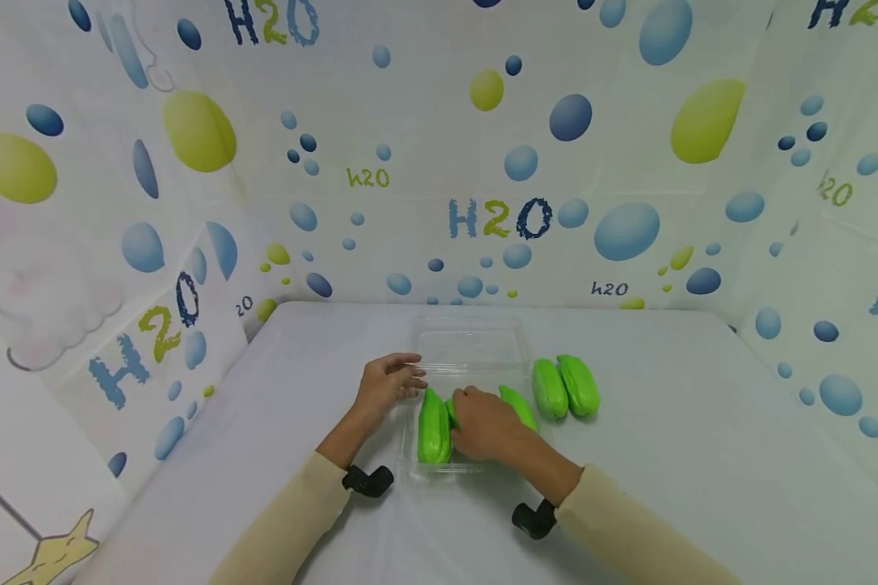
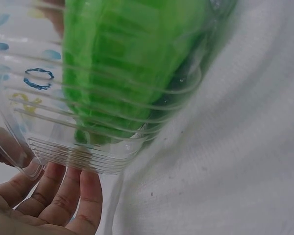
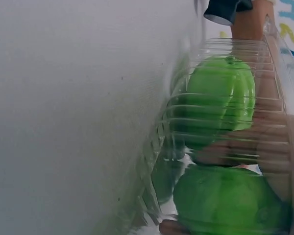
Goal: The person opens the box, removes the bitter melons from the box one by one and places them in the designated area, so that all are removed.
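Note:
A clear plastic clamshell box (image 1: pixel 408 455) lies on the table with its lid (image 1: pixel 471 345) folded back. Glossy green ribbed vegetables are inside; one (image 1: pixel 434 429) is at the left, another (image 1: pixel 515 406) at the right. My right hand (image 1: pixel 486 424) reaches into the box and grips a green vegetable (image 3: pixel 225 200) in the middle, mostly covered in the head view. Fingers show on both sides of it in the right wrist view. My left hand (image 1: pixel 386 390) holds the box's left rim, its fingers (image 2: pixel 63 196) against the outer wall.
Two more green vegetables (image 1: pixel 551 390) lie side by side on the table, right of the box. The table has a white cloth (image 1: pixel 666 487). Behind stands a white backdrop (image 1: pixel 424 122) with blue and yellow-green spots. A black wrist camera (image 1: pixel 534 520) sits below the right hand.

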`<control>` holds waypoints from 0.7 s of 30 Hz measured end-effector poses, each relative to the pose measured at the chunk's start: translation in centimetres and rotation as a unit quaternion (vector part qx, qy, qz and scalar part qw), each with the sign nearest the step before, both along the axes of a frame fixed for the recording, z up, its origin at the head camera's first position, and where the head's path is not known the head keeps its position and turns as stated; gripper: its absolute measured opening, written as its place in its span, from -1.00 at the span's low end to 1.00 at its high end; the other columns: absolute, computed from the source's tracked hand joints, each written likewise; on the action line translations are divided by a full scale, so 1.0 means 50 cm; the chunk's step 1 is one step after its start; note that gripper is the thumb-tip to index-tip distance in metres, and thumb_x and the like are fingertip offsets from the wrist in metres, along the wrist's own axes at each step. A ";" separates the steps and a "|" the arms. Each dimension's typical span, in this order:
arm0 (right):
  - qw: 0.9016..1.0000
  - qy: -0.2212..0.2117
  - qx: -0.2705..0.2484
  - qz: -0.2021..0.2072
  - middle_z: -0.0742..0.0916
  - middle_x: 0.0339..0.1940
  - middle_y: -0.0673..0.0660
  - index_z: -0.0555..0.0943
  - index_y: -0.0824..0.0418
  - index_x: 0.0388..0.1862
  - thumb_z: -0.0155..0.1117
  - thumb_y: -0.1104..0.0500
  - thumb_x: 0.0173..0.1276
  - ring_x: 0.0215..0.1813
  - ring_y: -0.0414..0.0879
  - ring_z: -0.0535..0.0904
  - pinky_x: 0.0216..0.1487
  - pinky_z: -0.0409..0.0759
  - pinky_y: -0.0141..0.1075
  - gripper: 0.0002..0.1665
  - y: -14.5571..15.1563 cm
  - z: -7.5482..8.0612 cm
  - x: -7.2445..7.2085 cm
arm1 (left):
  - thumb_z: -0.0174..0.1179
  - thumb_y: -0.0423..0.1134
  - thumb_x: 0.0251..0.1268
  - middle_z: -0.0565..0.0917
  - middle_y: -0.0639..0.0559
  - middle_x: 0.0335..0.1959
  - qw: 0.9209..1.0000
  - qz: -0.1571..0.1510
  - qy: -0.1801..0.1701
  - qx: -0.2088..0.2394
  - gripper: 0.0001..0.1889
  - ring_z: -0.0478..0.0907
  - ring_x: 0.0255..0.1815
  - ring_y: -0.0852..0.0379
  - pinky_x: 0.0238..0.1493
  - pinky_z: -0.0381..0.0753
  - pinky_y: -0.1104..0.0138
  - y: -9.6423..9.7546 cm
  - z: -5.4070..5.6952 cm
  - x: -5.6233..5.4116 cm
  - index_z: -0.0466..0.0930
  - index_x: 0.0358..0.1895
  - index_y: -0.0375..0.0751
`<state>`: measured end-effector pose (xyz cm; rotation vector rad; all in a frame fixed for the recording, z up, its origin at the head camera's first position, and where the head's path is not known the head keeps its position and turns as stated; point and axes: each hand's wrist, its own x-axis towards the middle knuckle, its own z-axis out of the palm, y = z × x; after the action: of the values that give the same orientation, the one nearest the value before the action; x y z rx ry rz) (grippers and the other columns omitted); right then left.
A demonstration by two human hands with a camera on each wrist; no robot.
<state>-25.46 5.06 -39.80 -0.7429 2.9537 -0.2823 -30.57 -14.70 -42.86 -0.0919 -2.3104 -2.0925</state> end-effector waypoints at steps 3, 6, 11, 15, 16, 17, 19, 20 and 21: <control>1.000 0.008 0.005 -0.009 0.59 -0.28 0.10 0.54 0.27 -0.13 0.32 0.13 0.36 -0.38 -0.09 0.49 -0.40 0.56 -0.23 -0.74 -0.002 -0.002 0.001 | 0.10 -0.36 0.48 0.71 -0.30 -0.04 1.000 -0.001 0.002 -0.001 -0.64 0.76 -0.13 -0.06 -0.10 0.77 0.23 -0.001 0.000 0.001 0.55 0.23 -0.46; 1.000 0.008 0.003 -0.020 0.60 -0.25 0.11 0.55 0.27 -0.07 0.31 0.12 0.37 -0.36 -0.09 0.50 -0.40 0.57 -0.21 -0.72 -0.002 -0.006 0.001 | 0.11 -0.36 0.47 0.71 -0.31 -0.03 1.000 -0.003 -0.002 0.002 -0.64 0.76 -0.12 -0.09 -0.09 0.77 0.22 0.000 0.001 0.000 0.55 0.23 -0.45; 0.999 0.007 -0.013 -0.033 0.58 -0.30 0.07 0.57 0.25 -0.10 0.31 0.13 0.37 -0.37 -0.10 0.46 -0.42 0.52 -0.22 -0.76 -0.002 -0.013 0.001 | 0.11 -0.35 0.47 0.71 -0.31 -0.03 1.000 0.000 -0.005 -0.002 -0.64 0.76 -0.13 -0.08 -0.10 0.77 0.26 0.002 -0.003 0.000 0.55 0.23 -0.44; 0.999 0.026 -0.022 -0.029 0.55 -0.37 0.06 0.57 0.25 -0.16 0.33 0.14 0.35 -0.41 -0.10 0.44 -0.43 0.48 -0.24 -0.79 -0.003 -0.016 0.002 | 0.10 -0.34 0.47 0.72 -0.28 -0.04 1.000 0.002 -0.004 -0.006 -0.63 0.76 -0.14 -0.05 -0.13 0.76 0.29 0.003 -0.003 0.001 0.55 0.24 -0.44; 0.999 0.031 -0.024 -0.028 0.55 -0.39 0.06 0.57 0.26 -0.17 0.34 0.15 0.35 -0.41 -0.10 0.44 -0.43 0.47 -0.24 -0.78 -0.003 -0.017 0.002 | 0.10 -0.34 0.47 0.72 -0.28 -0.04 1.000 0.002 -0.004 -0.006 -0.63 0.76 -0.14 -0.05 -0.12 0.76 0.28 0.002 -0.003 0.001 0.54 0.24 -0.45; 0.999 0.036 -0.024 -0.028 0.54 -0.40 0.06 0.57 0.26 -0.16 0.34 0.14 0.34 -0.42 -0.10 0.43 -0.43 0.47 -0.24 -0.78 -0.004 -0.018 0.002 | 0.10 -0.34 0.47 0.72 -0.28 -0.04 1.000 0.002 -0.004 -0.006 -0.63 0.76 -0.14 -0.05 -0.12 0.76 0.28 0.002 -0.003 0.002 0.54 0.24 -0.45; 0.998 0.044 -0.022 -0.029 0.54 -0.41 0.06 0.58 0.28 -0.13 0.35 0.13 0.35 -0.42 -0.10 0.42 -0.43 0.46 -0.24 -0.75 -0.005 -0.020 0.002 | 0.11 -0.34 0.47 0.71 -0.28 -0.04 1.000 0.001 -0.004 -0.004 -0.63 0.76 -0.13 -0.04 -0.12 0.76 0.28 0.000 -0.002 0.001 0.54 0.24 -0.45; 0.998 0.047 -0.022 -0.029 0.54 -0.42 0.06 0.59 0.28 -0.12 0.35 0.12 0.36 -0.42 -0.10 0.42 -0.43 0.46 -0.24 -0.73 -0.006 -0.021 0.001 | 0.11 -0.34 0.47 0.71 -0.29 -0.03 1.000 0.000 -0.002 -0.004 -0.63 0.76 -0.13 -0.04 -0.11 0.77 0.27 -0.002 -0.001 0.001 0.54 0.24 -0.45; 0.998 0.050 -0.023 -0.029 0.54 -0.43 0.06 0.59 0.28 -0.12 0.35 0.12 0.35 -0.43 -0.10 0.42 -0.44 0.46 -0.24 -0.73 -0.007 -0.022 0.000 | 0.12 -0.34 0.46 0.71 -0.30 -0.03 1.000 -0.001 0.000 -0.003 -0.63 0.76 -0.12 -0.05 -0.10 0.77 0.27 -0.003 0.000 0.002 0.54 0.24 -0.45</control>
<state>-25.46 4.72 -40.92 -0.6983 3.0761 -0.3270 -30.48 -14.85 -42.88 -0.0934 -2.3186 -2.0861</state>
